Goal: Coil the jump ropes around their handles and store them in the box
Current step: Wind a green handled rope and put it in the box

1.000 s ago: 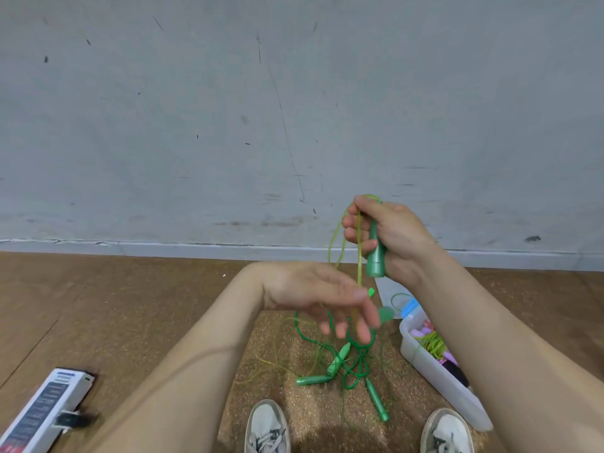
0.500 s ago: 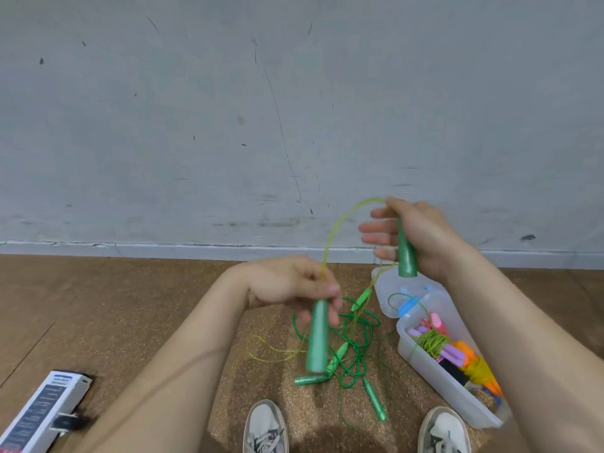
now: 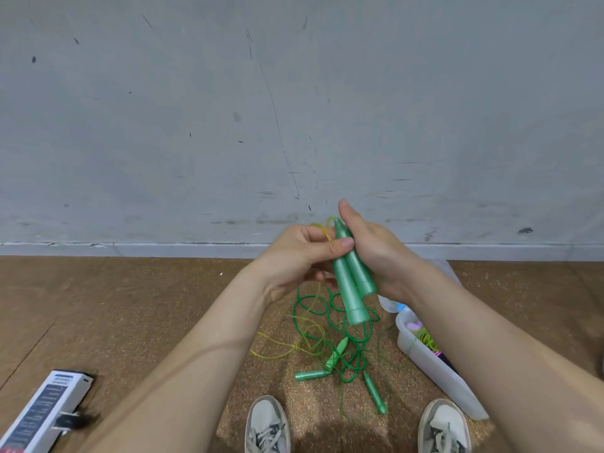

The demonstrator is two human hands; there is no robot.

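Green handles (image 3: 351,282), both, side by side, narrow ends up, held off the floor between the hands. Left hand (image 3: 294,256) pinches the pair, thumb across the front. Right hand (image 3: 382,259) backs them, thumb straight; fingers hidden, can't tell if clenched. Yellow-green rope (image 3: 323,228) loops out the top. Second green rope (image 3: 354,341) tangled on the mat (image 3: 281,380) below; box (image 3: 431,367) just right of it.

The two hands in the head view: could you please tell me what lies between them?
Two green handles lie side by side between the left hand and right hand, the left thumb pressing on them; the head view shows this.
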